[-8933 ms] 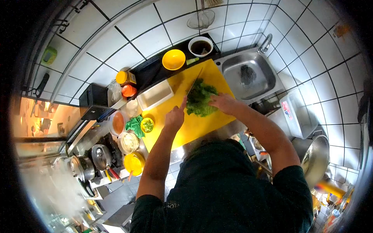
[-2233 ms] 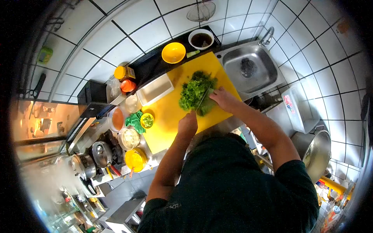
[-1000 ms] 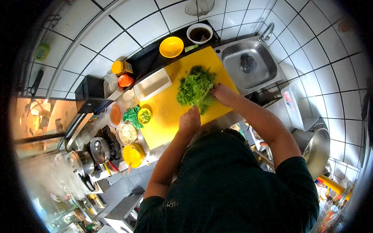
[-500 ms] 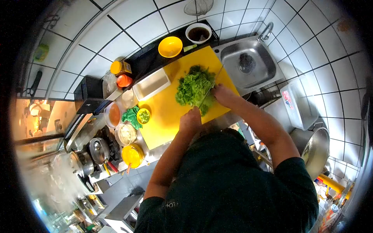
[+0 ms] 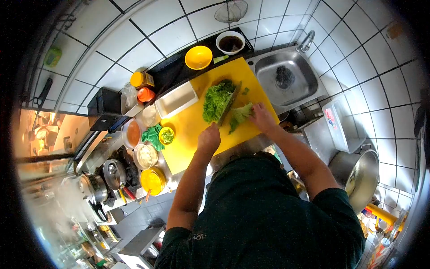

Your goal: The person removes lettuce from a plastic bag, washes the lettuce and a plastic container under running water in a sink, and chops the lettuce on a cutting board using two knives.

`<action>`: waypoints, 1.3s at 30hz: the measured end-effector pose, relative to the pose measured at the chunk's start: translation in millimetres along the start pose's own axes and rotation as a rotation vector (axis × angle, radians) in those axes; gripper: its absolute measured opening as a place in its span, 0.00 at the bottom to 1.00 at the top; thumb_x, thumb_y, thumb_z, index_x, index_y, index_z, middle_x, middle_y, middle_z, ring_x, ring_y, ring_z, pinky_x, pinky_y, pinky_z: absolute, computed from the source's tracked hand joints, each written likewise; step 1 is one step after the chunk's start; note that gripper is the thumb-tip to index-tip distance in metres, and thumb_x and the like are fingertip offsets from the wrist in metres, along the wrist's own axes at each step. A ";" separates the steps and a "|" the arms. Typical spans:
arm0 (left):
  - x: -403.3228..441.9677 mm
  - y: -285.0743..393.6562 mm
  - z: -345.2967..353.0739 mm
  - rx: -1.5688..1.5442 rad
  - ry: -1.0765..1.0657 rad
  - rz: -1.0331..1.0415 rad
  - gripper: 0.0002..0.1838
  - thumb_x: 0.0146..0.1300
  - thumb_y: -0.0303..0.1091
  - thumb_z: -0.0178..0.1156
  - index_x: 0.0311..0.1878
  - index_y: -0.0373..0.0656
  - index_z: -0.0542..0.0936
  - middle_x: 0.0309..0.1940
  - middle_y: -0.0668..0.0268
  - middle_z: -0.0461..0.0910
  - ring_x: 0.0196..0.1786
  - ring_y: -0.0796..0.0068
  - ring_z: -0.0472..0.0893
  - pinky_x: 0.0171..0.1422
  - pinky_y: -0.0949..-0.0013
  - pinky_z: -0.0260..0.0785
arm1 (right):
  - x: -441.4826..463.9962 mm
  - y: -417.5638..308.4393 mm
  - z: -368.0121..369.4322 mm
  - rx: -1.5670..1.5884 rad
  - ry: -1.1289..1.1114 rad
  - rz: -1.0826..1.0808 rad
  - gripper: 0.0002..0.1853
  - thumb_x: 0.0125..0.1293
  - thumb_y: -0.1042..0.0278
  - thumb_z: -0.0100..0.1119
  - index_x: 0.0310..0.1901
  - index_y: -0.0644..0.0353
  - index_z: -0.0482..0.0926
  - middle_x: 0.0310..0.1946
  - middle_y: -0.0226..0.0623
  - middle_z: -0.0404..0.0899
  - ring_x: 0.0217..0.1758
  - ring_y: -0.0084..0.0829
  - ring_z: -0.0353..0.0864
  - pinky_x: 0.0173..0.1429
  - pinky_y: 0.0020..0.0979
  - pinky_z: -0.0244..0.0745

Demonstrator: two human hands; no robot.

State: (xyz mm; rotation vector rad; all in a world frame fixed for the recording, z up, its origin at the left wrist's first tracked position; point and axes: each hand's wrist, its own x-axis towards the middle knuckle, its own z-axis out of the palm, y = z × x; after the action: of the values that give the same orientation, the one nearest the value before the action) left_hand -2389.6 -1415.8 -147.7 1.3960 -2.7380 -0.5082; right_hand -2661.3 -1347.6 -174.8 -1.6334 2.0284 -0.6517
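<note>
My left hand (image 5: 209, 139) is closed round the handle of a kitchen knife (image 5: 230, 106), whose blade points away from me over the yellow cutting board (image 5: 188, 148). Chopped lettuce (image 5: 216, 102) lies heaped against the blade's left side. To the right of the blade is a smaller, paler piece of lettuce (image 5: 241, 114). The fingers of my right hand (image 5: 264, 118) are closed on that piece's right end. A few green scraps (image 5: 245, 91) lie near the knife tip.
A white tray (image 5: 195, 97) and a small yellow bowl of chopped greens (image 5: 167, 136) sit on the board's left side. Behind stand a yellow bowl (image 5: 199, 58) and a bowl of dark liquid (image 5: 230, 43). A steel sink (image 5: 309, 87) adjoins on the right; pans (image 5: 114, 174) are at left.
The knife has moved left, parting the lettuce into a heap and a smaller piece. My left hand has moved left and slightly nearer me; my right hand has moved right with the smaller piece.
</note>
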 end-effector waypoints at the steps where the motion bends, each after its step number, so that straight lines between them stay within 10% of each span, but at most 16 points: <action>1: -0.1 3.2 -4.4 -0.002 0.000 -0.004 0.07 0.68 0.32 0.49 0.41 0.39 0.73 0.28 0.48 0.83 0.32 0.48 0.85 0.37 0.48 0.79 | -0.7 -1.4 2.1 -0.005 0.039 -0.010 0.24 0.62 0.64 0.67 0.55 0.66 0.70 0.52 0.54 0.71 0.55 0.54 0.76 0.55 0.48 0.73; 12: -15.9 44.1 -43.1 -0.056 0.208 -0.048 0.08 0.70 0.36 0.51 0.38 0.42 0.72 0.27 0.52 0.82 0.29 0.48 0.84 0.33 0.48 0.77 | 45.7 -47.3 -29.9 0.495 -0.221 0.659 0.22 0.62 0.59 0.67 0.50 0.66 0.74 0.45 0.54 0.79 0.44 0.47 0.84 0.46 0.43 0.79; 18: -20.4 47.3 -29.7 -0.153 0.120 -0.152 0.07 0.70 0.35 0.50 0.40 0.42 0.72 0.30 0.49 0.82 0.32 0.44 0.83 0.37 0.44 0.76 | 9.2 -42.6 -24.5 -0.147 0.060 -0.101 0.16 0.62 0.65 0.66 0.49 0.61 0.77 0.45 0.52 0.78 0.49 0.52 0.80 0.51 0.48 0.76; 39: -2.8 35.3 -0.9 -0.140 -0.059 -0.050 0.07 0.67 0.31 0.50 0.44 0.39 0.72 0.31 0.47 0.82 0.35 0.44 0.84 0.41 0.46 0.77 | 19.0 -32.3 -9.9 -0.204 -0.042 -0.300 0.09 0.60 0.71 0.63 0.39 0.62 0.75 0.42 0.47 0.72 0.52 0.50 0.75 0.54 0.47 0.74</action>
State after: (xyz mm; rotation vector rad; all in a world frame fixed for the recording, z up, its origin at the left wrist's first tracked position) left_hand -2415.3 -1394.7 -135.9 1.4404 -2.6583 -0.7393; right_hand -2646.4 -1371.5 -148.1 -2.0780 1.8887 -0.5166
